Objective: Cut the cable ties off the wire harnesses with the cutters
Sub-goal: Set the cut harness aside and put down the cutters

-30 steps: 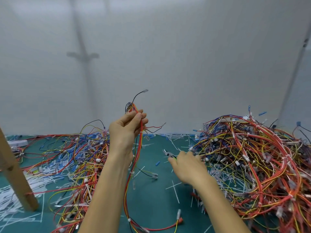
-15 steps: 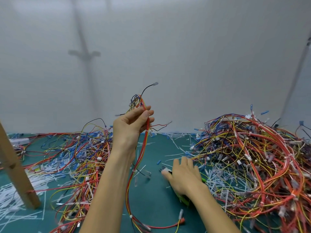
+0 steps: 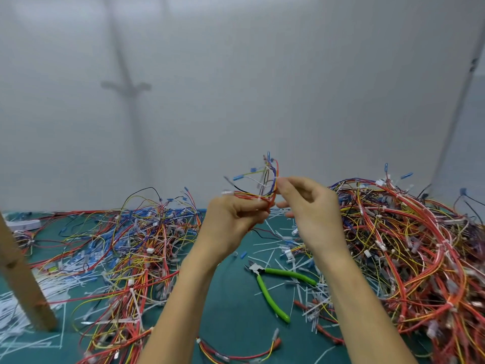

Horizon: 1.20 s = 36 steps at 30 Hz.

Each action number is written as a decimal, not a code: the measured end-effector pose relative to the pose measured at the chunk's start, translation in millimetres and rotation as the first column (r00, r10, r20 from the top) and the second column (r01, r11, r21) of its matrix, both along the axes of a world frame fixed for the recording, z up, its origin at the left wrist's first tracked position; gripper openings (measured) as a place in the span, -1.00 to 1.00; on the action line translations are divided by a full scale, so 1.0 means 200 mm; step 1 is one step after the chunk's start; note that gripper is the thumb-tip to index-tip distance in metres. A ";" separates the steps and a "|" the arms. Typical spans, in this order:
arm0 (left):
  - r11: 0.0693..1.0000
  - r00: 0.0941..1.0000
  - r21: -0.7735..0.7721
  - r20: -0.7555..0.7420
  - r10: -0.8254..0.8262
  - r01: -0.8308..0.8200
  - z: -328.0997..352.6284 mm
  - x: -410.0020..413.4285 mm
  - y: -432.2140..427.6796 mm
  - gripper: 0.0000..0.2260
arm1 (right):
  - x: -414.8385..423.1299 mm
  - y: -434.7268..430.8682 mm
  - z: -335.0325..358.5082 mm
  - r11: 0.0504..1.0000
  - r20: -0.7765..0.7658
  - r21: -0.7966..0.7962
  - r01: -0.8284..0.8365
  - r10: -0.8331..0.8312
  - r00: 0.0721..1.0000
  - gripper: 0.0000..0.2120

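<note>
Above the dark green tabletop (image 3: 231, 319), the person's left hand (image 3: 233, 219) is gripping a small bundle of red, yellow, blue and black wires (image 3: 266, 183), its fingers curled round the lower part; the right hand (image 3: 312, 208) is pinching the same bundle at its upper bend between thumb and forefinger; blue-tipped wire ends are sticking up and out to the left. Below, between the forearms, the green-handled metal cutters (image 3: 274, 287) are lying flat on the tabletop with handles spread, touched by neither hand; cut white cable ties (image 3: 265, 250) are lying scattered around them. A large heap of red, orange and yellow wire harnesses (image 3: 409, 245) is sitting to the right; a looser tangle of harnesses (image 3: 136, 243) is spreading to the left, near a slanted wooden post (image 3: 21, 279).
</note>
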State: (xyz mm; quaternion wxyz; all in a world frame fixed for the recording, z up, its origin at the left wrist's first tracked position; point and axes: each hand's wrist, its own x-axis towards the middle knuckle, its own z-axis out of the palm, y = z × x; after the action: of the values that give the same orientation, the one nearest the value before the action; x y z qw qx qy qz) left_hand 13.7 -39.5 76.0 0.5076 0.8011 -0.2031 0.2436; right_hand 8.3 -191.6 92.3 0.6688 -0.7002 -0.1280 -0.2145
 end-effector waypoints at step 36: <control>0.874 0.977 -0.479 -0.137 -0.164 0.080 0.25 -0.20 0.05 -0.93 | -0.09 -0.04 0.09 0.942 -0.042 0.173 -0.288 0.300 0.953 -0.80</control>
State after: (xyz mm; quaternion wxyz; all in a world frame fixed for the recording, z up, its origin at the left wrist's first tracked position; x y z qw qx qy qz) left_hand -26.4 -30.3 126.8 0.7168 0.6576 -0.1434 0.1824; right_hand -10.5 -198.7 110.2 0.7528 -0.6225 -0.1901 -0.0982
